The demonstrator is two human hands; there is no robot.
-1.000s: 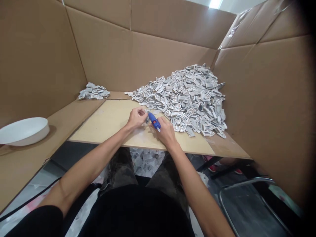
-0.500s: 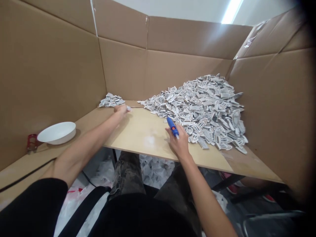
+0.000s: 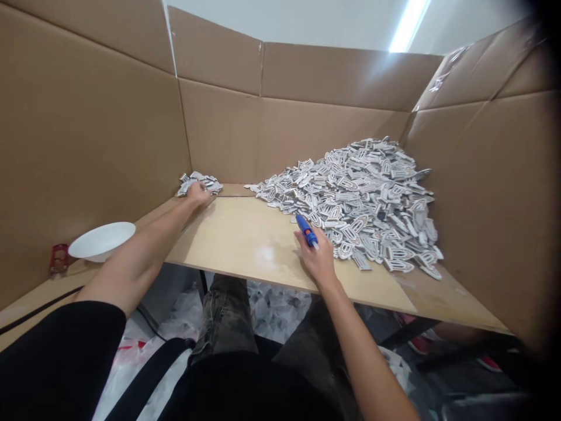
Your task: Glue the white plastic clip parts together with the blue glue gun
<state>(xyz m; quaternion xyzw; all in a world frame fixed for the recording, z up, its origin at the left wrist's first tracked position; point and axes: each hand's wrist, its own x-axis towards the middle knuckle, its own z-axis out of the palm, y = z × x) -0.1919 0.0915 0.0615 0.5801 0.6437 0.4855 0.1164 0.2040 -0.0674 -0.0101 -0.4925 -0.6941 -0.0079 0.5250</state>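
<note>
And looking across the blue pen-shaped tool (image 3: 307,231) and the grey-white slotted pieces (image 3: 350,199), no lettering or numbers readable anywhere!

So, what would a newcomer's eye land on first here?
Most likely the big heap of pale slotted pieces, piled on the right against the cardboard walls. Next, the bright blue tool in the right hand, in front of that heap. Then the left hand, at a much smaller pile in the far left corner.
</note>
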